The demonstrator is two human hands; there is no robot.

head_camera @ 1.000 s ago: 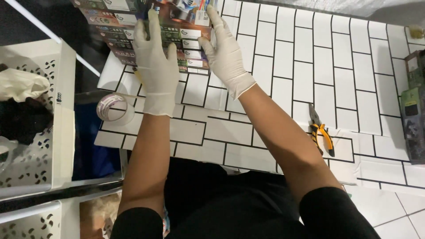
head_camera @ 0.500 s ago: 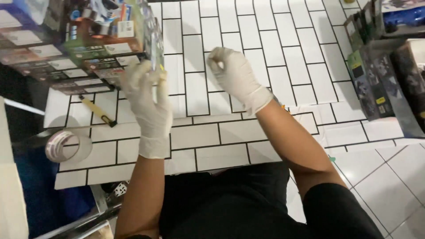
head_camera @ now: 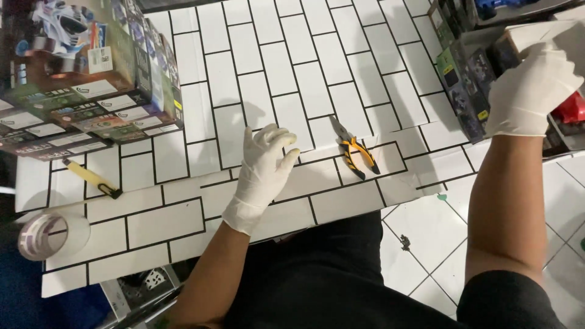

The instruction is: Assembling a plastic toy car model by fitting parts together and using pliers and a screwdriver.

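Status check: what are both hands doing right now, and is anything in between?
Left hand open, on the tabletop. Right hand gripping a white box. Pliers between them.

Packing workshop: stacked toy boxes (head_camera: 85,79), tape roll (head_camera: 52,234), pliers (head_camera: 353,149).

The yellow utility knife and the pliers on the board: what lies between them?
In the head view, the gloved left hand rests on the tile-patterned board between the yellow utility knife and the pliers; otherwise that stretch is bare.
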